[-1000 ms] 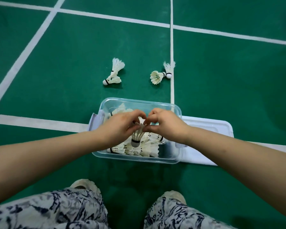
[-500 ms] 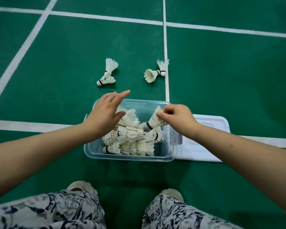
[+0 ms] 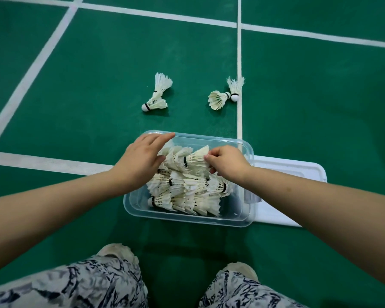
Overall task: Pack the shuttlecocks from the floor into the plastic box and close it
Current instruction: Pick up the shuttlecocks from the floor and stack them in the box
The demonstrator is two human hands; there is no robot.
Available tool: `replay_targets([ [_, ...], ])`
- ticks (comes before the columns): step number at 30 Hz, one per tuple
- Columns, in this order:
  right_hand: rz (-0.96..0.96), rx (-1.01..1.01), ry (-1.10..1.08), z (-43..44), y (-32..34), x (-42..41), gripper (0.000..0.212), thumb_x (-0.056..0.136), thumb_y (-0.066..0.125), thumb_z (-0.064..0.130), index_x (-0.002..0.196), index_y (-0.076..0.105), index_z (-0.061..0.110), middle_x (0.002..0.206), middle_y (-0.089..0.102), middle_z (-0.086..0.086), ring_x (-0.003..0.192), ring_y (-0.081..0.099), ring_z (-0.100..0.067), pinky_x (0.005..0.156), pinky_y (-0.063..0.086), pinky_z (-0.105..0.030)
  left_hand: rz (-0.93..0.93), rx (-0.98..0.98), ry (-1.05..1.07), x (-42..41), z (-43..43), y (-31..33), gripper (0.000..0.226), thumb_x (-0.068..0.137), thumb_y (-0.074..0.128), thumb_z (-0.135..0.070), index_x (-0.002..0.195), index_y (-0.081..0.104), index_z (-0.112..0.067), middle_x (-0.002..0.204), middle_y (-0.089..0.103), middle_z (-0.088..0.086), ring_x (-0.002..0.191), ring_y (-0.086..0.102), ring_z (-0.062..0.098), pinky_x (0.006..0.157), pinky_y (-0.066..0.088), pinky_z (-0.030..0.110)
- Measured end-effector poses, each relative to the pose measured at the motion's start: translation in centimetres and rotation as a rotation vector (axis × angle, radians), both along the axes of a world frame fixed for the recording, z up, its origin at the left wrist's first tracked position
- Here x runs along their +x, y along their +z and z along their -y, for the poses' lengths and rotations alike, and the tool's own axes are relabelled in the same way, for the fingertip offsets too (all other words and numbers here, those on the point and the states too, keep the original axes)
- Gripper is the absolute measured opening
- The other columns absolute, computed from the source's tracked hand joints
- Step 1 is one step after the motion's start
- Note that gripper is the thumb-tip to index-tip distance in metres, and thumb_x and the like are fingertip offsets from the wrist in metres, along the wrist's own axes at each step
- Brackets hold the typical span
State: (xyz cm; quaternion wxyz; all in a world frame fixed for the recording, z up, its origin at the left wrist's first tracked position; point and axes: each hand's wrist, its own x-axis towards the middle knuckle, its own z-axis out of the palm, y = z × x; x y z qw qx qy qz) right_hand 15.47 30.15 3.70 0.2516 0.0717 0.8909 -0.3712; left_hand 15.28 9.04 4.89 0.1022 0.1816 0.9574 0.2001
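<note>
Shuttlecocks [image 3: 185, 185] heaped high in plastic box [image 3: 187, 218]; right hand [image 3: 226, 161] pinching top shuttlecock [image 3: 195, 158], left hand [image 3: 140, 158] open, flat. Risk: overfull pile springs out, feathers crush under lid [image 3: 298, 174].

White court lines [image 3: 239, 63] cross the green floor [image 3: 93, 85] beyond the hands, while patterned trousers [image 3: 87, 285] and pale shoes [image 3: 117, 252] sit below them.

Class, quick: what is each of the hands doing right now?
Left hand: open, flat over the box, holding nothing.
Right hand: closed, pinching a shuttlecock by its feathers.
</note>
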Motion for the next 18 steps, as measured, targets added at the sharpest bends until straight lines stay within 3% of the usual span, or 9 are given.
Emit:
replay_targets([
  [6, 0.027, 0.046, -0.065, -0.1, -0.6, -0.4, 0.033, 0.093, 0.048, 0.021, 0.063, 0.06, 0.017, 0.063, 0.062, -0.001, 0.078, 0.067, -0.027, 0.085, 0.055, -0.044, 0.056, -0.01, 0.016, -0.3, 0.8, 0.0, 0.055, 0.093, 0.047, -0.021, 0.143, 0.024, -0.026, 0.145, 0.038, 0.003, 0.134, 0.03, 0.023, 0.109, 0.026, 0.038],
  [10, 0.012, 0.045, -0.118, 0.3, -0.1, 0.0, 0.031, 0.09, 0.049, 0.019, 0.063, 0.063, 0.015, 0.061, 0.063, -0.001, 0.083, 0.069, -0.03, 0.083, 0.056, -0.044, 0.045, -0.004, 0.018, 0.3, 1.6, 0.5, 0.054, 0.094, 0.045, -0.023, 0.143, 0.023, -0.027, 0.145, 0.037, 0.002, 0.134, 0.03, 0.022, 0.109, 0.026, 0.037],
  [15, 0.015, 0.088, -0.012, 1.5, 1.2, 0.7, 0.034, 0.096, 0.046, 0.03, 0.094, 0.068, 0.004, 0.08, 0.071, -0.01, 0.081, 0.067, -0.026, 0.086, 0.054, -0.04, 0.06, 0.003, 0.019, 1.3, 1.9, 1.5, 0.053, 0.095, 0.044, -0.024, 0.143, 0.024, -0.026, 0.145, 0.038, 0.003, 0.133, 0.03, 0.023, 0.108, 0.028, 0.038],
  [18, -0.006, 0.18, 0.024, 1.4, 2.7, 0.9, 0.042, 0.097, 0.043, 0.036, 0.103, 0.066, 0.002, 0.096, 0.071, -0.017, 0.092, 0.066, -0.03, 0.085, 0.051, -0.036, 0.052, 0.002, 0.003, 1.8, 1.8, 2.5, 0.053, 0.094, 0.045, -0.025, 0.143, 0.024, -0.027, 0.145, 0.038, 0.001, 0.133, 0.03, 0.022, 0.108, 0.028, 0.038],
])
